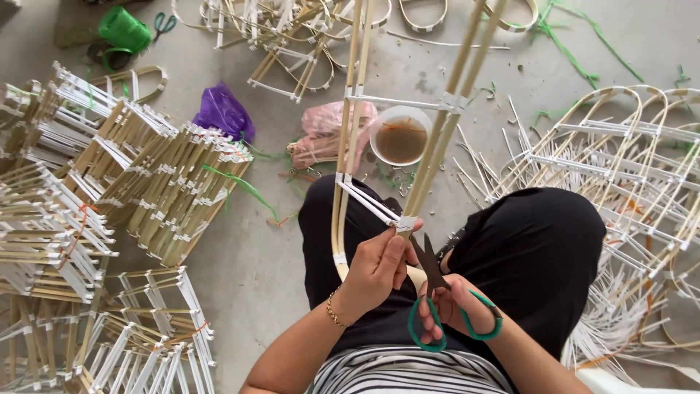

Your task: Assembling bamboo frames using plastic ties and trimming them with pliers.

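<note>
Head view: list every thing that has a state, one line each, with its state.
Scissors: blades shut or nearly so, tip at the frame's taped joint.
Right hand: fingers in the green scissor handles.
Left hand: pinching the frame at the joint.
Bamboo frame: upright across the lap, held.
Bowl: upright, filled with brown liquid.
Green twine roll: lying on the floor.
Finished frames: stacked, tilted.

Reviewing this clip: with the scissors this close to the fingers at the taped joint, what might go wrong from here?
1. The scissors in the right hand point their blades at the taped joint that the left hand pinches; a slip might nick a finger.
2. A cut too deep might sever the white strip binding the bamboo frame, loosening the joint.
3. The long frame reaches over the bowl of brown liquid; a swing might tip it.
</note>
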